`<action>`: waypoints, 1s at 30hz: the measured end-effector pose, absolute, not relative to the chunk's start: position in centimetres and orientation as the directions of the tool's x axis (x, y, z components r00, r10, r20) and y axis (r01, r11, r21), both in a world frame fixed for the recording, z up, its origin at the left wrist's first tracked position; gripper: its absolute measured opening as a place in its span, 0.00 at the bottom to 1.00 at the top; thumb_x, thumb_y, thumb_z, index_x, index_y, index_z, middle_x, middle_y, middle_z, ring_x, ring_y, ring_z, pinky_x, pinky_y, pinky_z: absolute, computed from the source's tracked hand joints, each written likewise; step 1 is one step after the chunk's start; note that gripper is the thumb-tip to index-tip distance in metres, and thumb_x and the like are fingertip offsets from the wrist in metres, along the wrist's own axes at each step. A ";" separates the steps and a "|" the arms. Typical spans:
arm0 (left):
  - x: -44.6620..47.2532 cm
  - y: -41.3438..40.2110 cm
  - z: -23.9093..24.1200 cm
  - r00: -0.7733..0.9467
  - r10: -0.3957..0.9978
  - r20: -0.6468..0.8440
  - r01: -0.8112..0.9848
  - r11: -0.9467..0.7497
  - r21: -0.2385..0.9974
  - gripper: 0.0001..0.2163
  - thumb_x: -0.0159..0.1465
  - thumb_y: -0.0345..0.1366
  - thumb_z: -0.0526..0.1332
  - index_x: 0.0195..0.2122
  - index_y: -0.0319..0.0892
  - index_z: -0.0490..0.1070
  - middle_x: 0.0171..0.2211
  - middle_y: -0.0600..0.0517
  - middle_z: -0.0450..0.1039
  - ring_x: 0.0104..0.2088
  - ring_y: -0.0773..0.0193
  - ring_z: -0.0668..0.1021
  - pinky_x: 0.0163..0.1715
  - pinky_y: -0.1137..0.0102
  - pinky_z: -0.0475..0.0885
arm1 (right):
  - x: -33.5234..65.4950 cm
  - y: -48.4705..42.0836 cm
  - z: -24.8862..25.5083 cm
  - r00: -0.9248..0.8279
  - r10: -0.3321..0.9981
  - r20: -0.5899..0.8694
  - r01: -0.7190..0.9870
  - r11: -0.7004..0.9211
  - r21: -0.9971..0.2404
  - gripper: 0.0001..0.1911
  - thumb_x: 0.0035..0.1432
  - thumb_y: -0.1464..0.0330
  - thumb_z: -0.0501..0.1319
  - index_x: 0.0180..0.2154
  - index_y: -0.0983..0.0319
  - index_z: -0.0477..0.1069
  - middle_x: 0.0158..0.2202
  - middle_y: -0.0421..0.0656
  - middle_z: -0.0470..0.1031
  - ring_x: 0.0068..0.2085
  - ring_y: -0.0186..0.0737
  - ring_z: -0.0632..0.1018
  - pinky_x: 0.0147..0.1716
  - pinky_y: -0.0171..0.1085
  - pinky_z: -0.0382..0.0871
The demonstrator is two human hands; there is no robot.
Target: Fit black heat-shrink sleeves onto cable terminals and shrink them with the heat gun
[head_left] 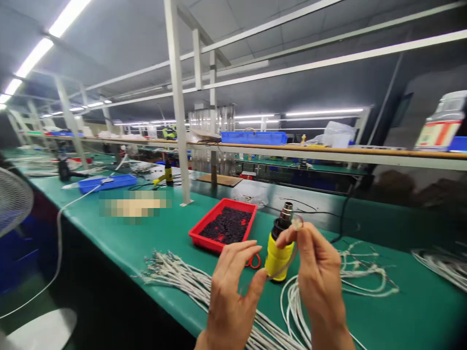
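Observation:
My right hand pinches a thin cable by its end, where a small whitish tip sticks up, too blurred to make out. From there a greyish strand curves down towards my left thumb. My left hand is open, thumb and fingers apart; whether the thumb touches the strand I cannot tell. Just behind both hands a yellow and black heat gun stands with its metal nozzle upward. A bundle of white cables lies beneath my left hand, and looped white cables lie by my right wrist.
A red tray holds many small black pieces. Red scissor handles show beside my left fingers. More white cables lie on the right of the green bench. A blue tray and a white post stand further back.

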State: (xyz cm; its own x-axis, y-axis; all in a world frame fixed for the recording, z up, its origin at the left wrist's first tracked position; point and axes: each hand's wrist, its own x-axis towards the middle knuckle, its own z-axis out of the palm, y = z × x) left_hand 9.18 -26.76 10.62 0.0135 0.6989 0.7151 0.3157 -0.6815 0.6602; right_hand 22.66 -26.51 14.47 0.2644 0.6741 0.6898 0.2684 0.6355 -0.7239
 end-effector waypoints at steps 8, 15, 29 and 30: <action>9.0 -24.1 2.5 -0.034 0.780 0.624 0.384 -0.566 0.729 0.09 0.64 0.35 0.55 0.43 0.46 0.71 0.43 0.49 0.73 0.45 0.57 0.74 0.46 0.62 0.69 | 30.2 -22.4 14.0 0.442 0.672 0.594 0.122 0.611 -0.782 0.20 0.61 0.53 0.56 0.26 0.61 0.65 0.17 0.34 0.58 0.18 0.30 0.59 0.18 0.32 0.52; 8.5 -21.8 -5.3 -0.048 0.774 0.631 0.466 -0.542 0.700 0.09 0.63 0.36 0.55 0.41 0.44 0.73 0.39 0.48 0.74 0.42 0.55 0.76 0.43 0.60 0.71 | 30.4 -17.9 12.0 0.456 0.686 0.566 0.166 0.559 -0.812 0.24 0.62 0.53 0.51 0.21 0.61 0.59 0.16 0.33 0.57 0.20 0.30 0.58 0.21 0.31 0.52; 8.4 -21.2 -8.7 0.042 0.828 0.560 0.438 -0.519 0.734 0.10 0.63 0.39 0.55 0.39 0.44 0.74 0.36 0.48 0.76 0.39 0.57 0.77 0.35 0.65 0.74 | 29.9 -16.9 10.8 0.539 0.556 0.632 0.656 0.193 -0.730 0.24 0.65 0.56 0.45 0.21 0.60 0.62 0.15 0.38 0.63 0.19 0.36 0.65 0.23 0.33 0.55; 8.4 -21.2 -8.7 0.056 0.828 0.558 0.442 -0.522 0.730 0.10 0.64 0.39 0.55 0.39 0.44 0.74 0.36 0.48 0.76 0.39 0.57 0.77 0.35 0.66 0.74 | 29.9 -16.8 10.7 0.537 0.556 0.635 0.660 0.192 -0.726 0.25 0.65 0.56 0.45 0.21 0.60 0.63 0.15 0.38 0.64 0.19 0.36 0.65 0.24 0.33 0.55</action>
State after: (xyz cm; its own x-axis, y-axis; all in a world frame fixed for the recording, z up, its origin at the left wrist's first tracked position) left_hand 8.38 -21.24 -8.70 0.0563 0.8278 0.5581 0.4419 -0.5220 0.7296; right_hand 29.93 -16.82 10.72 0.5369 0.5557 0.6348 0.6601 0.1919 -0.7263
